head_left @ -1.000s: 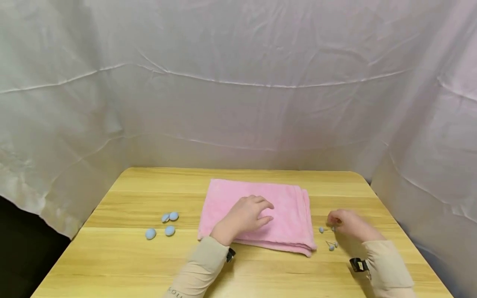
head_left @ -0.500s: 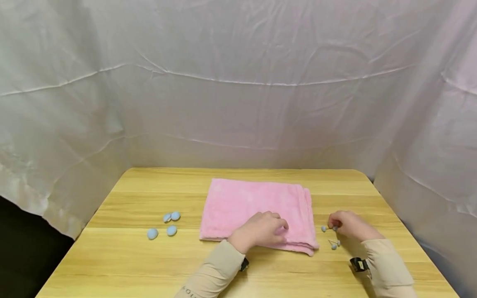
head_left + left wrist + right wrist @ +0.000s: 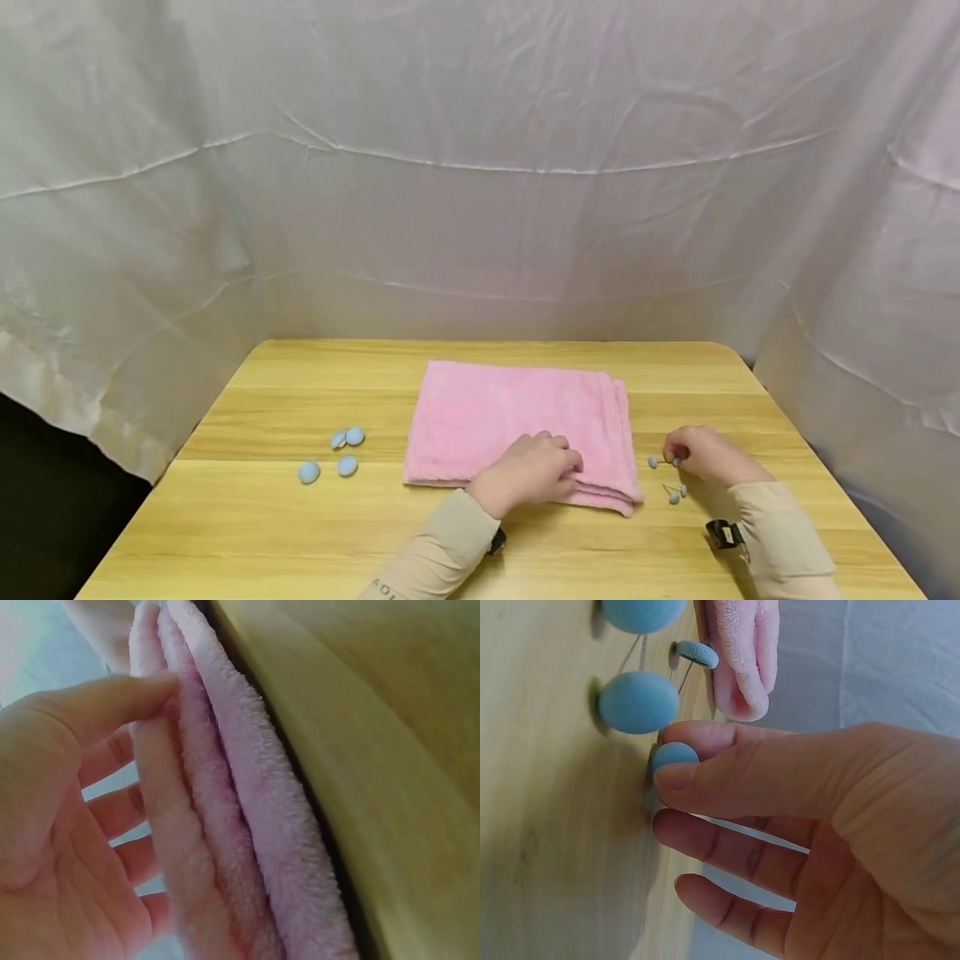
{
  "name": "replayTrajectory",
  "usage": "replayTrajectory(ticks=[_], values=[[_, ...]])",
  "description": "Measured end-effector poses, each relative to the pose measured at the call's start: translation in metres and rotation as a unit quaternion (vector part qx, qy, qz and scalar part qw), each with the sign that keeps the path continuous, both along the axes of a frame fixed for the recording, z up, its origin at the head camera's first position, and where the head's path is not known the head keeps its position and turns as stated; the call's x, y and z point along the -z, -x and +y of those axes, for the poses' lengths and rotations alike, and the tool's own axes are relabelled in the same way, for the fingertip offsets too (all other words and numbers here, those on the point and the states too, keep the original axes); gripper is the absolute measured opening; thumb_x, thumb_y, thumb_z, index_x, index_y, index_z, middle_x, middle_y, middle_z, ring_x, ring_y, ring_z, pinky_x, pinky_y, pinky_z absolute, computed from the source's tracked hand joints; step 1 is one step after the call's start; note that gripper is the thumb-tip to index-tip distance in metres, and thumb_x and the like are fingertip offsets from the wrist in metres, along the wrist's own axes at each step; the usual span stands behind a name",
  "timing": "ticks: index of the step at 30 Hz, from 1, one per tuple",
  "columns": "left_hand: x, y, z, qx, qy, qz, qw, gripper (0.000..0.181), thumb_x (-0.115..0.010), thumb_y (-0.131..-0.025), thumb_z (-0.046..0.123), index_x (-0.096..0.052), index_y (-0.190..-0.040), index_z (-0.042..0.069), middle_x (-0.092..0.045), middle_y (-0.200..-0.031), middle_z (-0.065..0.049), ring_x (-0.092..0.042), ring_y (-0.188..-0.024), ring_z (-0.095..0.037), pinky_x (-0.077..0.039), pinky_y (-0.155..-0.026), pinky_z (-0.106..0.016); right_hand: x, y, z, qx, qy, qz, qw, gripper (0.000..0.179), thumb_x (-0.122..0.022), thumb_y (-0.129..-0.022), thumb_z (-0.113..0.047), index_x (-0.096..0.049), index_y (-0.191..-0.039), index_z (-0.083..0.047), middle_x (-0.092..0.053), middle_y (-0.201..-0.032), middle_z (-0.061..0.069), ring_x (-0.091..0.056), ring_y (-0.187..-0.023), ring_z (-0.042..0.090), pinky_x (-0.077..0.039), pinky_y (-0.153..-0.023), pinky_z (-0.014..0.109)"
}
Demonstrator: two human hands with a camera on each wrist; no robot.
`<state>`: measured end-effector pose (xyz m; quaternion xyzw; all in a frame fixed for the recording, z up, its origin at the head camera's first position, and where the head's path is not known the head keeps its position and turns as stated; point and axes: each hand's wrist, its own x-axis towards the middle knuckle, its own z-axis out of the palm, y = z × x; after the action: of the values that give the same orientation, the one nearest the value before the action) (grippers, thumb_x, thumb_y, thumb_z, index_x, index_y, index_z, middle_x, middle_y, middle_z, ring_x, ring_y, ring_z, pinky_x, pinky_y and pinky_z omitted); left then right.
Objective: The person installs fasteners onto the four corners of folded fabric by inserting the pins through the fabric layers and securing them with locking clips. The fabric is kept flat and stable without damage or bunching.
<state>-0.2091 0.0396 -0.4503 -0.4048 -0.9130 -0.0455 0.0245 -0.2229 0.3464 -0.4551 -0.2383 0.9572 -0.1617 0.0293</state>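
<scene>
A folded pink plush cloth [image 3: 510, 408] lies mid-table. At its front edge, my left hand [image 3: 528, 471] pinches a fold; in the left wrist view, the thumb [image 3: 112, 705] presses the upper layer's edge [image 3: 180, 840] with the fingers behind it. To the right of the cloth, my right hand [image 3: 708, 455] has thumb and index finger on the blue round head of a pin [image 3: 676, 755], low over the table. Close by lie more blue round-headed pins [image 3: 639, 702], with thin metal shafts showing between the heads.
Several blue round, button-like pieces [image 3: 347, 466] lie on the left of the wooden table [image 3: 247, 533]. Pale fabric curtains [image 3: 480, 233] hang behind the table and along both sides. A small black camera [image 3: 723, 534] is strapped at the right wrist.
My left hand has moved right and toward the front edge of the cloth, and its fingers have closed on the fold. My right hand stays nearly in place among the pins.
</scene>
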Motion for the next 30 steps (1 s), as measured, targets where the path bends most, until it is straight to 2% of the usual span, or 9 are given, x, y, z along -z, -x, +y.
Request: replayTrajectory(ticks=[6, 11, 14, 16, 20, 22, 24, 26, 30], values=[[0.001, 0.001, 0.002, 0.018, -0.024, 0.047, 0.9984, 0.012, -0.06, -0.095, 0.033, -0.072, -0.098, 0.029, -0.067, -0.089, 0.013, -0.061, -0.08, -0.007, -0.046, -0.065, -0.022, 0.0, 0.002, 0.0, -0.004, 0.009, 0.003, 0.9999, 0.024, -0.063, -0.07, 0.01, -0.061, -0.072, -0.014, -0.055, -0.068, -0.007, -0.042, -0.066, 0.0, -0.036, -0.058, 0.021], [0.0, 0.001, 0.005, 0.018, -0.044, 0.059, 0.9971, 0.013, -0.061, -0.094, 0.024, -0.072, -0.1, 0.027, -0.072, -0.094, 0.013, -0.063, -0.084, -0.007, -0.048, -0.071, -0.021, -0.003, 0.004, 0.0, -0.01, 0.021, 0.004, 0.9997, 0.022, -0.063, -0.073, 0.009, -0.062, -0.074, -0.013, -0.056, -0.07, -0.008, -0.042, -0.066, -0.002, -0.039, -0.058, 0.02], [-0.001, 0.002, 0.005, 0.011, -0.062, 0.039, 0.9972, 0.017, -0.063, -0.091, 0.019, -0.071, -0.105, 0.024, -0.071, -0.095, 0.01, -0.063, -0.085, -0.008, -0.05, -0.074, -0.021, -0.005, 0.002, -0.001, -0.003, 0.023, 0.016, 0.9996, 0.02, -0.066, -0.076, 0.006, -0.063, -0.074, -0.014, -0.057, -0.071, -0.009, -0.043, -0.067, -0.002, -0.04, -0.058, 0.021], [-0.002, 0.003, 0.005, 0.002, -0.085, 0.011, 0.9964, 0.017, -0.062, -0.092, 0.019, -0.07, -0.107, 0.022, -0.07, -0.095, 0.008, -0.063, -0.085, -0.008, -0.05, -0.076, -0.021, -0.007, 0.001, -0.003, 0.008, 0.019, 0.03, 0.9993, 0.019, -0.069, -0.078, 0.003, -0.063, -0.075, -0.015, -0.058, -0.072, -0.009, -0.046, -0.068, -0.001, -0.043, -0.06, 0.022], [-0.002, 0.008, 0.003, -0.026, -0.156, -0.05, 0.9862, 0.014, -0.061, -0.095, 0.024, -0.068, -0.106, 0.018, -0.067, -0.09, 0.007, -0.06, -0.081, -0.005, -0.049, -0.077, -0.019, -0.013, 0.0, -0.008, 0.018, 0.018, 0.071, 0.9971, 0.019, -0.07, -0.078, 0.004, -0.065, -0.078, -0.014, -0.062, -0.075, -0.007, -0.053, -0.071, 0.004, -0.05, -0.064, 0.026], [-0.002, 0.011, 0.001, -0.043, -0.204, -0.082, 0.9746, 0.014, -0.061, -0.095, 0.027, -0.067, -0.103, 0.017, -0.064, -0.085, 0.008, -0.056, -0.075, -0.002, -0.047, -0.073, -0.016, -0.017, 0.002, -0.012, 0.012, 0.02, 0.102, 0.9945, 0.019, -0.069, -0.077, 0.006, -0.065, -0.08, -0.012, -0.064, -0.077, -0.005, -0.056, -0.072, 0.006, -0.051, -0.065, 0.027], [-0.002, 0.014, -0.001, -0.063, -0.256, -0.114, 0.9579, 0.015, -0.062, -0.095, 0.029, -0.067, -0.101, 0.016, -0.06, -0.078, 0.008, -0.051, -0.069, -0.001, -0.044, -0.067, -0.015, -0.021, 0.005, -0.016, 0.002, 0.027, 0.135, 0.9905, 0.02, -0.07, -0.077, 0.007, -0.065, -0.081, -0.011, -0.065, -0.077, -0.004, -0.058, -0.073, 0.008, -0.052, -0.065, 0.029], [-0.003, 0.017, -0.004, -0.085, -0.31, -0.152, 0.9345, 0.016, -0.062, -0.095, 0.028, -0.067, -0.1, 0.014, -0.055, -0.072, 0.007, -0.047, -0.064, 0.0, -0.042, -0.062, -0.015, -0.024, 0.006, -0.02, -0.008, 0.037, 0.167, 0.9853, 0.021, -0.071, -0.077, 0.007, -0.065, -0.082, -0.012, -0.065, -0.078, -0.004, -0.059, -0.073, 0.008, -0.053, -0.066, 0.03], [-0.003, 0.022, -0.009, -0.132, -0.406, -0.223, 0.8765, 0.019, -0.061, -0.095, 0.023, -0.066, -0.106, 0.009, -0.051, -0.069, 0.006, -0.043, -0.06, -0.002, -0.041, -0.055, -0.017, -0.029, 0.008, -0.032, -0.021, 0.066, 0.216, 0.974, 0.025, -0.074, -0.076, 0.006, -0.066, -0.085, -0.015, -0.065, -0.081, -0.006, -0.06, -0.075, 0.007, -0.054, -0.066, 0.032]])
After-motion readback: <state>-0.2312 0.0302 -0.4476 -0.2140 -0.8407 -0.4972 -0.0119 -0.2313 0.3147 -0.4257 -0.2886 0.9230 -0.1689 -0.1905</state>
